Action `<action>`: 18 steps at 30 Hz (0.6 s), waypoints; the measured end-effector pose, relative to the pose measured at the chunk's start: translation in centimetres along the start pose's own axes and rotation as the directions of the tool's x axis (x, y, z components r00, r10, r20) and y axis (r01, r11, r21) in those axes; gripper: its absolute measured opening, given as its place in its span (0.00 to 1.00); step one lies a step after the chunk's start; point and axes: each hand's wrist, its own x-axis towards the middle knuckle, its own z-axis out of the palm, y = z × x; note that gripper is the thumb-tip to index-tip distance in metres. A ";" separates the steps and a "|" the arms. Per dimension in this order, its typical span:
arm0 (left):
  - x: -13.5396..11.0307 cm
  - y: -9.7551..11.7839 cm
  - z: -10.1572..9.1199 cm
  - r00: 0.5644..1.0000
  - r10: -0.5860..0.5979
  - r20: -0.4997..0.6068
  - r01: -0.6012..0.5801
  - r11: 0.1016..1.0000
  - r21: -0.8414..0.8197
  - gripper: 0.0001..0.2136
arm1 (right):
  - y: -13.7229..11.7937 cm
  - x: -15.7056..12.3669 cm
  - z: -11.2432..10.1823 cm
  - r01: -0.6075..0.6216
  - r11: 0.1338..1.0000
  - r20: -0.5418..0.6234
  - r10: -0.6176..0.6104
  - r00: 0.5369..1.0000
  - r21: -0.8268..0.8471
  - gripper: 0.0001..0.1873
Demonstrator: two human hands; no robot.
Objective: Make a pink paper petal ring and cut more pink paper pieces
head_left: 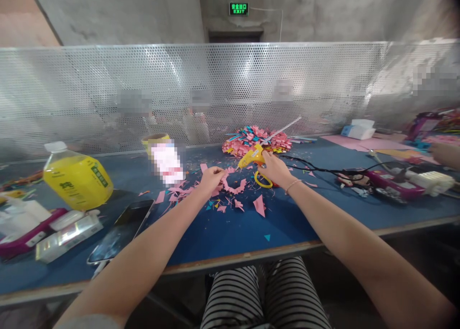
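A yellow hot glue gun (251, 157) is in my right hand (275, 168), with its nozzle pointing left and a long translucent glue stick (283, 130) sticking out of its back. My left hand (212, 178) is closed in a pinch on a small pink paper piece (230, 171), close to the nozzle. Under my hands lie a curved, jagged strip of pink paper (235, 190) and many pink scraps (259, 205). A yellow ring-shaped handle (264, 181) shows just below my right hand. Behind the gun sits a heap of pink, blue and yellow folded paper (251, 139).
To the left stand a jug of yellow liquid (79, 175), a phone (124, 228) and a silver box (68, 235). Black cables (323, 166) run right to a purple power strip (393, 185). A perforated metal screen (215, 79) closes off the table's back. Another person's hand (445, 155) appears far right.
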 end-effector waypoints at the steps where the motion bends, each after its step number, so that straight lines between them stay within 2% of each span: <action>1: -0.1 0.1 0.0 1.000 -0.006 0.001 0.006 1.000 -0.002 0.06 | 0.0 0.0 0.0 0.003 1.000 0.000 -0.003 1.000 0.003 0.16; 9: -0.9 1.4 0.0 0.998 -0.066 0.008 0.067 0.996 -0.058 0.04 | 0.1 0.1 0.1 0.016 1.000 -0.019 -0.016 1.000 0.023 0.15; 18: -0.7 1.2 0.0 0.998 -0.056 0.013 0.057 0.997 -0.060 0.04 | 0.3 0.2 0.2 0.023 0.999 -0.027 -0.022 0.999 0.049 0.16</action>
